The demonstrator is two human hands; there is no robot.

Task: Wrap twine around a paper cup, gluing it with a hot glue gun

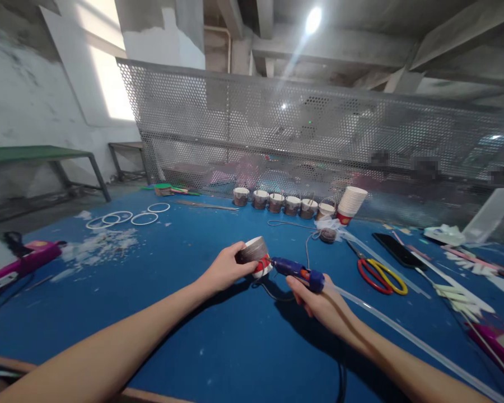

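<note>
My left hand (231,263) is wrapped round a paper cup (256,251) tilted on its side above the blue table. Grey cord covers the upper part of the cup, and its red and white end faces right. My right hand (315,296) grips a blue glue gun (292,268), its nozzle at the cup's red part. A long clear glue stick (386,316) runs out of the gun's back. Loose grey cord trails from the cup along the table toward a ball of grey cord (327,235).
Several cord-wrapped cups (293,206) line the back beside a stack of paper cups (351,202). Scissors (380,275) and a black phone (399,250) lie right. White rings (116,217), glue scraps and a purple power strip (25,263) are left. A perforated metal screen (252,129) stands behind.
</note>
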